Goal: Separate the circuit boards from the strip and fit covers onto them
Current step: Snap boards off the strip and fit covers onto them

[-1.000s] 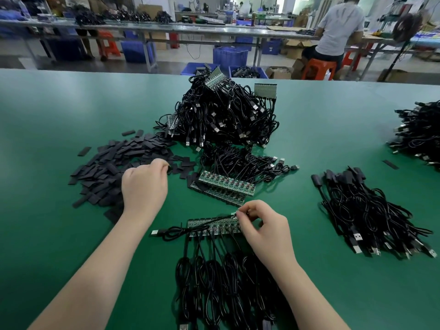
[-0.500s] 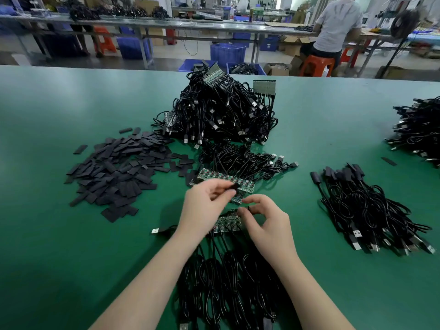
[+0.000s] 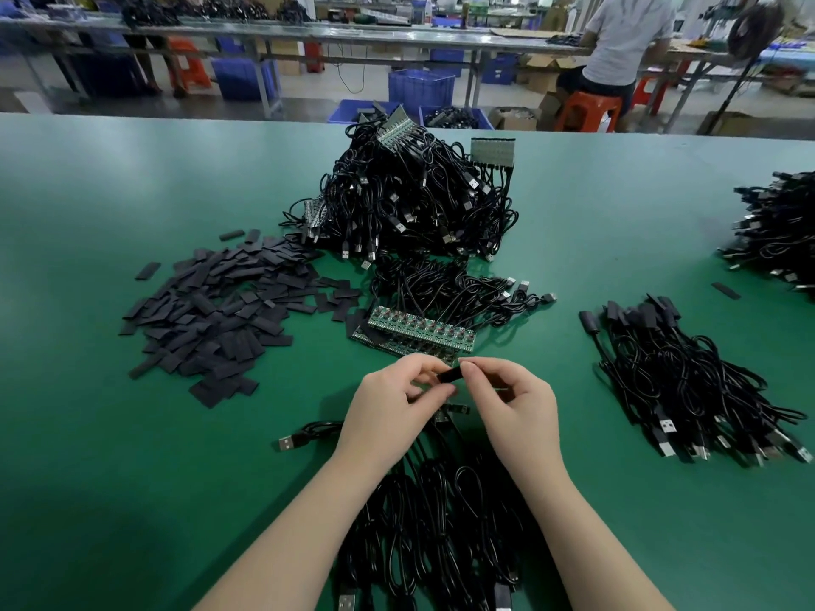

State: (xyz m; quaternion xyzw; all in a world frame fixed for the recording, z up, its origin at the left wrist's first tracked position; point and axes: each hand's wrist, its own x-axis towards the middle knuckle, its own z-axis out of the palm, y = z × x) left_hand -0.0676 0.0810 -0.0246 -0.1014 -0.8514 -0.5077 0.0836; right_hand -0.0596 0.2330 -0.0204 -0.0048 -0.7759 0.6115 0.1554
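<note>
- A small black rectangular cover sleeve (image 3: 450, 375) sat near the middle of the view, pinched between both hands above the green table (image 3: 132, 456); its long axis ran from nine to three o'clock.
- The left hand (image 3: 392, 405) had its fingers curled, thumb and fingertips closed on the sleeve's nine o'clock end.
- The right hand (image 3: 514, 405) had its fingers curled too, thumb and forefinger nipping the three o'clock end.
- Just below the hands a green circuit-board strip (image 3: 446, 412) was mostly hidden, its black USB cables (image 3: 441, 535) trailing toward six o'clock.
- At twelve o'clock from the hands, two further green board strips (image 3: 419, 330) lay stacked, long axes running from ten to four o'clock.
- At ten o'clock lay a loose heap of flat black sleeves (image 3: 220, 310).
- Beyond the strips, at twelve o'clock, rose a tall pile of cabled boards (image 3: 410, 200).
- At three o'clock lay a bundle of black cables with covered ends (image 3: 688, 377); another pile (image 3: 780, 231) sat at two o'clock.
- Blue plastic crates (image 3: 421, 88) stood on the workshop floor; whether they held anything, I could not tell.
- A seated person in a white shirt (image 3: 626, 33) worked at a far bench.
</note>
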